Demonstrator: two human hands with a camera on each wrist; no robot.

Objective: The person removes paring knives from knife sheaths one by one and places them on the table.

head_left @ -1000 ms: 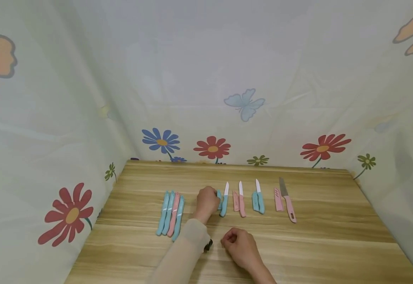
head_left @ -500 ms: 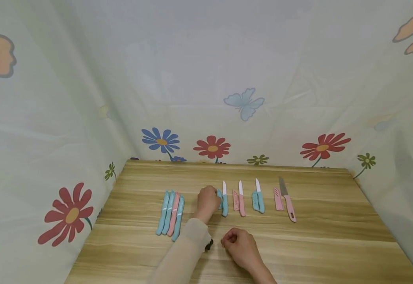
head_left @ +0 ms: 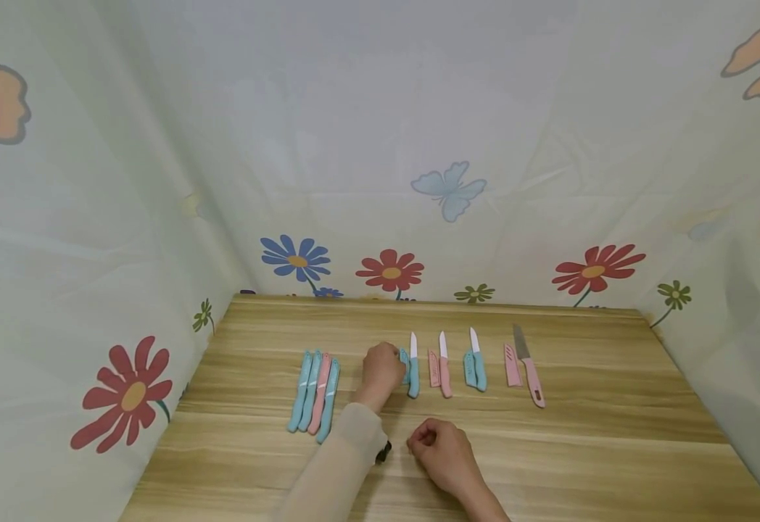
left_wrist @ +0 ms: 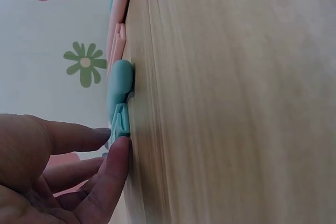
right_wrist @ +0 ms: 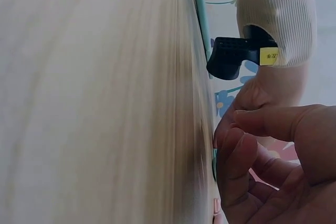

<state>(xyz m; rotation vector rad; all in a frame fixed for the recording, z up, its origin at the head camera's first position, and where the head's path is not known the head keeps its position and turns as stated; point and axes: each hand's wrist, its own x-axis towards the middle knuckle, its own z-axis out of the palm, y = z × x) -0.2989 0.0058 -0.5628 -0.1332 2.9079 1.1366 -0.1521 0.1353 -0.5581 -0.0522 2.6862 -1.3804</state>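
My left hand (head_left: 380, 371) pinches a teal knife sheath (left_wrist: 121, 121) lying on the table, thumb and a finger at its end. Right beside that sheath lies a teal-handled paring knife (head_left: 413, 370) with a white blade pointing away. Nearer the front, my right hand (head_left: 444, 453) rests at the table with its fingers loosely curled and nothing in them. To the right, a pink paring knife (head_left: 445, 373) lies by its pink sheath (head_left: 434, 368), then a teal paring knife (head_left: 479, 366) by its teal sheath (head_left: 468, 369).
At the row's right end are a larger pink-handled knife (head_left: 534, 380) with a grey blade and a pink sheath (head_left: 513, 365). Several sheathed knives, teal and a pink one (head_left: 320, 395), lie side by side at left. Flowered curtains (head_left: 341, 181) surround the wooden table (head_left: 589, 478).
The teal paring knife next to my left hand has turned slightly, its blade shifting left, and now lies straighter beside its sheath. Both hands have stayed almost in place.
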